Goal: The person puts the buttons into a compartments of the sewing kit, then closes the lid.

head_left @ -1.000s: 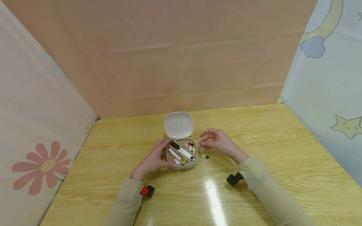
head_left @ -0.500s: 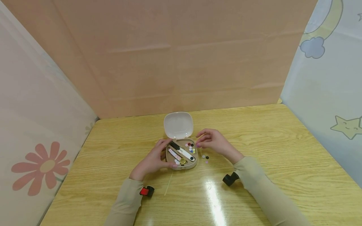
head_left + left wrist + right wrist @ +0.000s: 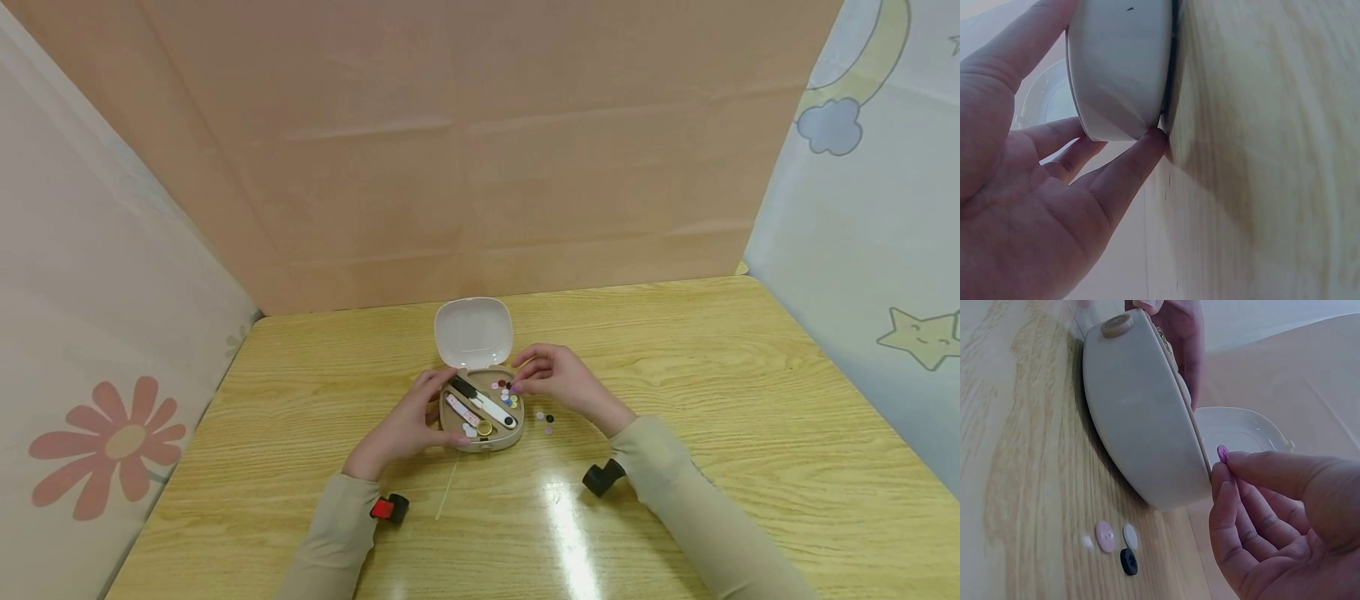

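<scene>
My left hand (image 3: 401, 429) grips the left side of a pale sewing box (image 3: 501, 443), thumb at the front and fingers farther back. Its lid (image 3: 472, 332) stands open behind. In the right wrist view, thumb and forefinger of my right hand (image 3: 1272, 519) pinch a purple button (image 3: 1222, 454) beside the box's rim. The head view puts that hand over the right compartment, where several small coloured buttons (image 3: 506, 397) lie. A black-and-white tool (image 3: 491, 408) crosses the middle. Left of it are a white strip with pink marks (image 3: 461, 410) and a gold round piece (image 3: 484, 427).
On the table (image 3: 675, 350), right of the box, lie a white button (image 3: 1130, 536), a black button (image 3: 1129, 562) and a pink button (image 3: 1105, 536). A thin pale stick-like strip (image 3: 447, 487) lies in front of the box. Hanging cloths surround the table's back and sides.
My right hand has moved left with the purple button, from beside the box to over its right compartment. The left hand and the box have stayed in place.
</scene>
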Action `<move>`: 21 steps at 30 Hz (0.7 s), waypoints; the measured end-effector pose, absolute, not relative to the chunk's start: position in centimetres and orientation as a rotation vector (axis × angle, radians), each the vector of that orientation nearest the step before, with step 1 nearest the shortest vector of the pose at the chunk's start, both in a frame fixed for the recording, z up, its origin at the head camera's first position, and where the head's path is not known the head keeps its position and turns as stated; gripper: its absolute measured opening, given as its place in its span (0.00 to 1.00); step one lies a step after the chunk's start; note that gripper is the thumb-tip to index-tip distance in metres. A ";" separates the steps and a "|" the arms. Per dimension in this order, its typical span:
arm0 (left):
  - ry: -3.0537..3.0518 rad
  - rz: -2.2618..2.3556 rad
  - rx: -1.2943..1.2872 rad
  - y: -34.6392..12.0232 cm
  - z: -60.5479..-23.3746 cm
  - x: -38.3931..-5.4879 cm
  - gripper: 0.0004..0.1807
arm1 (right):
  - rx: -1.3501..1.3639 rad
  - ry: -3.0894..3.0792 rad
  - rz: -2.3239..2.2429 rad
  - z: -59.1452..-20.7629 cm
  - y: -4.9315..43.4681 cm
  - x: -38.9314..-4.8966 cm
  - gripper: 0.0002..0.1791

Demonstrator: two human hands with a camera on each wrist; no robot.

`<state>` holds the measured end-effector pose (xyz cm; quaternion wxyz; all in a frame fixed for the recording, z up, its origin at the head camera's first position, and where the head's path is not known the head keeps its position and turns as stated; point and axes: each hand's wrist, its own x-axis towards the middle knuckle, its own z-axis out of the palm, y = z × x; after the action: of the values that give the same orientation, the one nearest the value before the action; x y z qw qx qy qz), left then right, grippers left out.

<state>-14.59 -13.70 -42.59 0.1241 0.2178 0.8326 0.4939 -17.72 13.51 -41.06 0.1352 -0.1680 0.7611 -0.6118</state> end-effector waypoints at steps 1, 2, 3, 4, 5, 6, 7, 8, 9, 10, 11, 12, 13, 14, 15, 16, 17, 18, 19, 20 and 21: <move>2.426 1.442 0.633 -13.7 -42.6 -14.6 0.54 | -0.483 2.208 -1.771 -41.1 13.5 -17.7 0.17; 2.426 1.443 0.630 -13.7 -42.6 -14.6 0.54 | -0.478 2.211 -1.771 -41.0 13.4 -17.7 0.17; 2.427 1.441 0.626 -13.7 -42.6 -14.6 0.54 | -0.478 2.213 -1.772 -41.0 13.4 -17.7 0.17; 2.428 1.439 0.621 -13.7 -42.6 -14.5 0.54 | -0.478 2.216 -1.773 -41.1 13.4 -17.7 0.17; 2.429 1.436 0.619 -13.7 -42.6 -14.5 0.54 | -0.479 2.218 -1.773 -41.1 13.4 -17.7 0.17; 2.427 1.437 0.618 -13.6 -42.5 -14.4 0.54 | -0.482 2.220 -1.774 -41.1 13.4 -17.7 0.17; 2.424 1.440 0.617 -13.6 -42.3 -14.3 0.54 | -0.482 2.222 -1.774 -41.2 13.3 -17.7 0.17; 2.419 1.445 0.621 -13.5 -41.9 -14.1 0.54 | -0.481 2.225 -1.775 -41.2 13.3 -17.7 0.17; 2.415 1.447 0.623 -13.4 -41.5 -14.0 0.54 | -0.481 2.225 -1.776 -41.2 13.3 -17.7 0.17; 2.409 1.448 0.624 -13.3 -41.1 -13.8 0.53 | -0.481 2.225 -1.777 -41.2 13.3 -17.7 0.17; 2.405 1.448 0.626 -13.2 -40.7 -13.6 0.53 | -0.479 2.225 -1.777 -41.2 13.3 -17.7 0.17; 2.399 1.447 0.626 -13.2 -40.2 -13.4 0.53 | -0.479 2.225 -1.779 -41.2 13.3 -17.7 0.17; 2.393 1.445 0.626 -13.1 -39.8 -13.2 0.53 | -0.479 2.223 -1.781 -41.2 13.3 -17.7 0.16; 2.392 1.440 0.629 -13.1 -39.5 -13.1 0.53 | -0.480 2.221 -1.783 -41.2 13.3 -17.7 0.17; 2.392 1.436 0.629 -13.1 -39.4 -13.1 0.53 | -0.482 2.220 -1.784 -41.2 13.4 -17.6 0.17; 2.391 1.437 0.630 -13.0 -39.4 -13.1 0.52 | -0.483 2.221 -1.784 -41.2 13.4 -17.6 0.17; 2.392 1.439 0.629 -13.1 -39.6 -13.2 0.53 | -0.483 2.223 -1.782 -41.1 13.4 -17.6 0.17; 2.393 1.444 0.628 -13.1 -40.0 -13.4 0.53 | -0.480 2.225 -1.780 -41.1 13.4 -17.6 0.17; 2.399 1.444 0.629 -13.2 -40.4 -13.5 0.53 | -0.476 2.227 -1.778 -41.1 13.4 -17.6 0.17; 2.406 1.445 0.629 -13.3 -40.8 -13.7 0.53 | -0.473 2.231 -1.774 -41.2 13.4 -17.7 0.17; 2.412 1.447 0.633 -13.3 -41.3 -13.9 0.53 | -0.475 2.237 -1.770 -41.2 13.5 -17.7 0.17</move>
<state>-13.87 -13.34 -41.26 0.1289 0.2177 0.8297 0.4976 -17.67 13.46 -41.18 0.1244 -0.1631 0.7676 -0.6072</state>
